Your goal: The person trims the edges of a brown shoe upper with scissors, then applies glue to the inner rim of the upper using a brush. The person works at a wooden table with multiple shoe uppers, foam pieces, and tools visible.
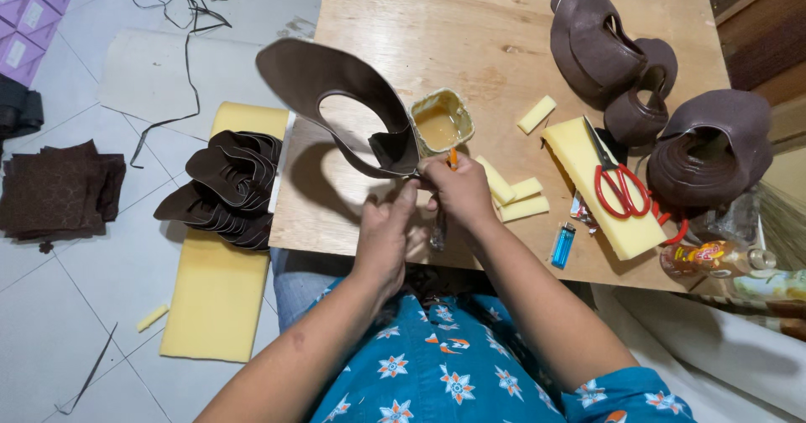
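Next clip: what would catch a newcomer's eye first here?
The big curved brown leather piece, held up at centre over the wooden table by the left hand, while the right hand holds a small orange-tipped tool beside a glue cup. Red scissors lie on a yellow foam block at right, near finished brown pieces. A stack of brown cutouts sits on floor foam at left.

Blue shirt (pixel 453 373) (floral print), jeans (pixel 298 284).

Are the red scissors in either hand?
No: the scissors lie on a yellow foam block, apart from both hands.
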{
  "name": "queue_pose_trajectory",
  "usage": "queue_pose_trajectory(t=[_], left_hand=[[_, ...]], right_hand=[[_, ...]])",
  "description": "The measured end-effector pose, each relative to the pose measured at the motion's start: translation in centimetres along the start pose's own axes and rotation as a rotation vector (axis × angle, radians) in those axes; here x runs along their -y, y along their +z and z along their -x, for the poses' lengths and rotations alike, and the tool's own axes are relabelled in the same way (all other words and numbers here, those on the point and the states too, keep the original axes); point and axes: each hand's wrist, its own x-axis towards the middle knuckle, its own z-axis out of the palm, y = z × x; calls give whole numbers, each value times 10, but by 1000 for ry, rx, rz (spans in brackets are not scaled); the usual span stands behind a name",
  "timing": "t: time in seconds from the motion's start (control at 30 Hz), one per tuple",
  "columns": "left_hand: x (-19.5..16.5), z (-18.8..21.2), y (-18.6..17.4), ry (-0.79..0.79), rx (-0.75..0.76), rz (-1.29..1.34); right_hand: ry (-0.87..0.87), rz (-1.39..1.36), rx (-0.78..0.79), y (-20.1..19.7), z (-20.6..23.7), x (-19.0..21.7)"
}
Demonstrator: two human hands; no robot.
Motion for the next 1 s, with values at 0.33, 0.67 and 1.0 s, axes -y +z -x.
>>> queue_pose_trajectory(t=[0.33,0.67,1.0], left_hand=[[-7,-41,-27,155,-234,-68],[-11,-48,-70,102,-202,-36],[-10,-54,-91,267,-135,54]], right_hand=[[1,94,151,-13,-7,-1],[-336,421,65,-70,-67,49],[-481,626,-11,-49,-82,45]])
